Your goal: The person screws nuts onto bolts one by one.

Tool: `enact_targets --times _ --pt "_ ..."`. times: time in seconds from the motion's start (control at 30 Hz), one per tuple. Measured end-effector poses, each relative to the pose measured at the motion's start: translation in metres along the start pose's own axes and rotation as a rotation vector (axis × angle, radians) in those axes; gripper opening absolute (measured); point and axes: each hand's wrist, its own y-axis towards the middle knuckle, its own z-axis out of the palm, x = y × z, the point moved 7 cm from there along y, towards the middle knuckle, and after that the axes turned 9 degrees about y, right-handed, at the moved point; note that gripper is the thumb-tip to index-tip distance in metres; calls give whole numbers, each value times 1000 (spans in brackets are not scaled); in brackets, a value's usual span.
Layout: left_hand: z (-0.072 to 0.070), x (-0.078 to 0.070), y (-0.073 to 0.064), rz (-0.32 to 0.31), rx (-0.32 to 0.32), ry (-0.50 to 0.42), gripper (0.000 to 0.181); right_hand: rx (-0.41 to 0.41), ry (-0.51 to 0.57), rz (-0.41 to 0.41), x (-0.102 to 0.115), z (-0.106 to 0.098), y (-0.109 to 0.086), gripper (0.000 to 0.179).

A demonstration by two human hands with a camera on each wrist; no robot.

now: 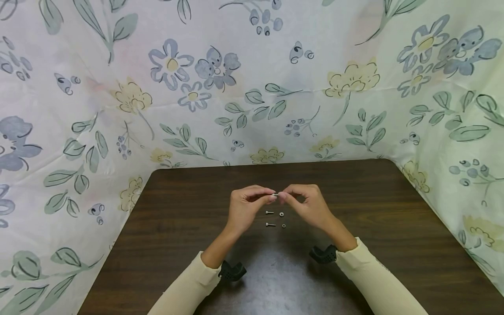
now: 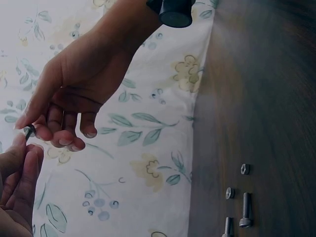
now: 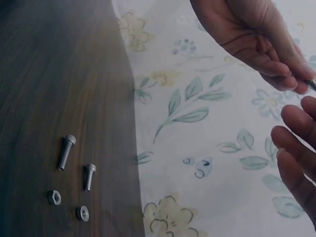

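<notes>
Above the table, my left hand (image 1: 245, 205) pinches a small bolt (image 1: 275, 194) between thumb and fingertips. My right hand (image 1: 309, 203) meets it from the other side, thumb and index finger pinching a dark nut (image 2: 30, 129) at the bolt's end. The fingertips cover most of both parts. In the right wrist view only a short piece of the bolt (image 3: 312, 85) shows. On the table below the hands lie a longer bolt (image 3: 66, 152) and a shorter bolt (image 3: 89, 177). Beside them are a hex nut (image 3: 55, 197) and a round-looking nut (image 3: 83, 213).
The dark wooden table (image 1: 189, 245) has rounded far corners. A floral cloth (image 1: 252, 131) hangs behind it and along both sides. Black wrist cameras (image 1: 232, 271) are strapped at both sleeve cuffs, low over the tabletop.
</notes>
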Motion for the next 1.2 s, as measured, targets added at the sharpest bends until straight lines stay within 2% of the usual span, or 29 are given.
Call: enact_targets --times 0.2,0.37,0.53,0.7,0.83,1.0,1.2 --pt "1 0 0 4 4 0 8 7 -23 53 -18 -2 -4 35" --pt "-1 0 1 -20 -10 -1 10 -22 -27 70 -25 -13 -7 16" --pt "-3 2 2 -38 -8 5 10 -21 -23 -9 -17 -15 -6 35" --pt "-2 1 2 -38 12 -13 10 -24 -3 -105 -9 -12 -3 34" --pt "-2 0 2 -26 22 0 11 -30 4 -134 -8 -12 -2 35" --pt "-2 1 1 -19 30 9 11 -14 -14 -85 -13 -11 -4 31" --pt "-1 0 1 -5 28 15 11 -5 -37 -12 -18 -10 -6 16"
